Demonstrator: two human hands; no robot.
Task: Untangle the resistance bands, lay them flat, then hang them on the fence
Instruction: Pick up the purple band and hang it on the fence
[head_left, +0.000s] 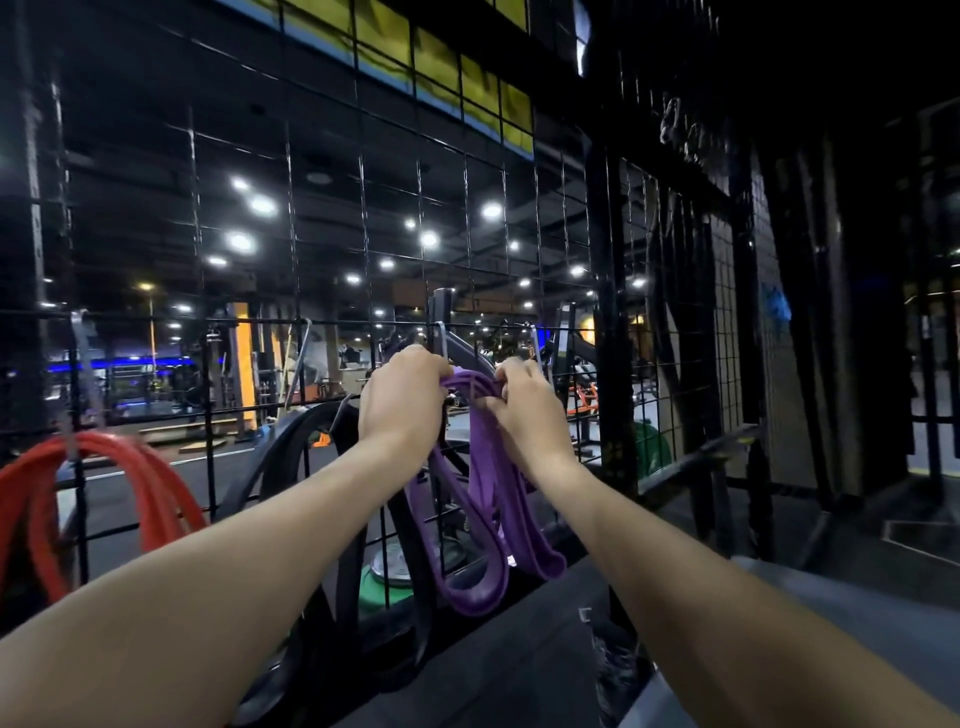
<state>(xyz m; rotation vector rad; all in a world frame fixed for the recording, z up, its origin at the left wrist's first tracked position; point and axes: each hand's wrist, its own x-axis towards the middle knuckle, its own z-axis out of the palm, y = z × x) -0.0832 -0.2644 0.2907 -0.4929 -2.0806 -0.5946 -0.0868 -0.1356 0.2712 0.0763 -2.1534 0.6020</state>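
Both your hands grip the purple bands' top bend, left hand (402, 397) and right hand (524, 402) pinching it side by side, fingers curled round the purple bands (478, 525). The bundle hangs straight down from the grip, long axis vertical, against the fence (291, 218). A metal hook (441, 338) sits just above and between your hands, nearer the left; judged from this, the lift goes up and over it. Count: purple loops look like two or three, hard to separate; one red band bundle (156, 493) hung at left; black bands (291, 447) between, number unclear.
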